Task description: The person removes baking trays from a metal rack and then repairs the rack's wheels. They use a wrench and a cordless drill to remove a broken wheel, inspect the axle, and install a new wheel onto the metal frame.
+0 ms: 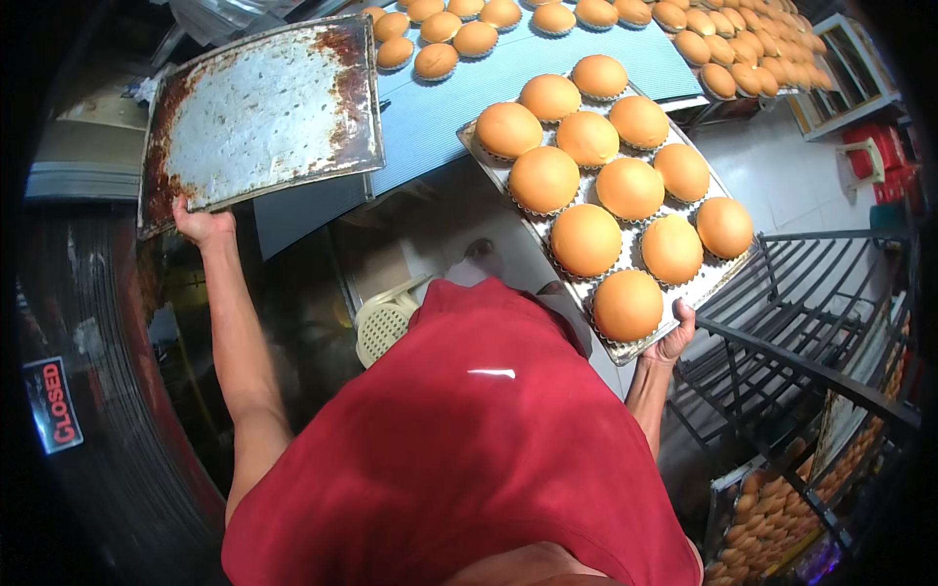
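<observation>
My left hand grips the near edge of an empty, rust-stained metal baking tray, held up at the upper left. My right hand holds the near corner of a second metal tray loaded with several round golden buns in paper liners. That loaded tray tilts out over the edge of a blue ribbed conveyor belt. More buns lie on the belt beyond both trays. My red shirt fills the lower middle.
A black metal rack stands at the right, with a tray of buns low on it. A cream plastic basket sits below the belt. A dark curved machine wall with a small sign is at the left.
</observation>
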Tool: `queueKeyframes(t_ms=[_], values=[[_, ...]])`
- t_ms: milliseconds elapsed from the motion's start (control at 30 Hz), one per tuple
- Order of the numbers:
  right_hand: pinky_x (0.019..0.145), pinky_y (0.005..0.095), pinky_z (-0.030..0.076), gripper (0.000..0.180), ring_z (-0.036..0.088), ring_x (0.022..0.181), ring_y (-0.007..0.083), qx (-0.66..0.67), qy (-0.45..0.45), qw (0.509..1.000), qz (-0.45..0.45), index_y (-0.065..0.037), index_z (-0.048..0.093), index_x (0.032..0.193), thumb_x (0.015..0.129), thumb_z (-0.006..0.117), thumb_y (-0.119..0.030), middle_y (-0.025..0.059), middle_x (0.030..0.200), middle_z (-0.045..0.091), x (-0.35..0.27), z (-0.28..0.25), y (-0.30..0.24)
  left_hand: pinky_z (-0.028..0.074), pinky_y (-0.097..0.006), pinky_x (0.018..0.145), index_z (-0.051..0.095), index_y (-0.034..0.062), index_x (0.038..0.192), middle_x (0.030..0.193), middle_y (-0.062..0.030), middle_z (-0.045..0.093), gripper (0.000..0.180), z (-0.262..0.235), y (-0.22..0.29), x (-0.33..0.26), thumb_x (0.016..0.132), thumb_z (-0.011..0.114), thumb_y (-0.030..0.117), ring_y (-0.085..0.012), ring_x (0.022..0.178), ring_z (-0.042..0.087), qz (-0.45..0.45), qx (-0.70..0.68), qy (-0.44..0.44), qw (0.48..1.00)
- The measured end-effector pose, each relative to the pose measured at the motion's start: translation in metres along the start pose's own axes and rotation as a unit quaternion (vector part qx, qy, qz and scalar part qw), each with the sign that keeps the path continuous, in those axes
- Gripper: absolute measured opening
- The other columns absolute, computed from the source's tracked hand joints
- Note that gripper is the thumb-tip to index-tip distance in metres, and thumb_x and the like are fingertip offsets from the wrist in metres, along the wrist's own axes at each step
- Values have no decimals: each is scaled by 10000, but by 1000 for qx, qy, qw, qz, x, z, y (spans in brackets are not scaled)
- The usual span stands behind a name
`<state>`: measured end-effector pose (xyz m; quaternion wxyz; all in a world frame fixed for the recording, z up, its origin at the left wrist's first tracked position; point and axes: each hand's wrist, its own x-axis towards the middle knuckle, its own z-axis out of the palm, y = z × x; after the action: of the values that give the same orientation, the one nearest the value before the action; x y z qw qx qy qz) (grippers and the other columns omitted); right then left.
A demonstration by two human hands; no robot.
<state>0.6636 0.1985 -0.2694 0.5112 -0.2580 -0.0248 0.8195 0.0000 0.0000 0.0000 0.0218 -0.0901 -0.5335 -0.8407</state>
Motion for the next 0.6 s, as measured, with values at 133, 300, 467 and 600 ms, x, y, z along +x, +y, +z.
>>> queueKeyframes(t_ms=[133, 300, 467, 600], values=[[1003, 450, 509, 524, 637, 1127, 294, -4, -3, 1000, -13, 21, 519, 1328, 829, 592, -120, 145, 1248, 636, 3, -12, 0, 427, -533, 1060, 563, 48, 1315, 1318, -131, 597, 531, -51, 8, -26, 875, 483, 333, -346, 1223, 554, -8, -22, 47, 999], [1008, 460, 500, 485, 636, 1126, 277, -4, -23, 1000, -12, 16, 546, 1304, 839, 591, -114, 126, 1231, 647, -3, -42, -18, 440, -526, 1046, 577, 52, 1295, 1302, -118, 605, 523, -129, 8, -79, 870, 508, 349, -339, 1206, 564, -12, -30, 87, 996], [1039, 487, 480, 535, 611, 1175, 290, -16, -49, 999, -17, -18, 513, 1365, 843, 587, -105, 133, 1289, 626, 6, 4, 1, 447, -477, 1047, 586, 44, 1271, 1261, -89, 633, 485, -190, 16, -66, 890, 516, 336, -298, 1177, 587, -65, -3, 113, 991], [997, 500, 515, 556, 639, 1124, 305, -59, -103, 992, 36, -18, 487, 1382, 844, 593, -113, 166, 1273, 622, 24, 58, 30, 439, -462, 1056, 577, 37, 1297, 1275, -98, 633, 495, -257, 7, -69, 903, 516, 331, -308, 1184, 585, -135, -5, 90, 987]])
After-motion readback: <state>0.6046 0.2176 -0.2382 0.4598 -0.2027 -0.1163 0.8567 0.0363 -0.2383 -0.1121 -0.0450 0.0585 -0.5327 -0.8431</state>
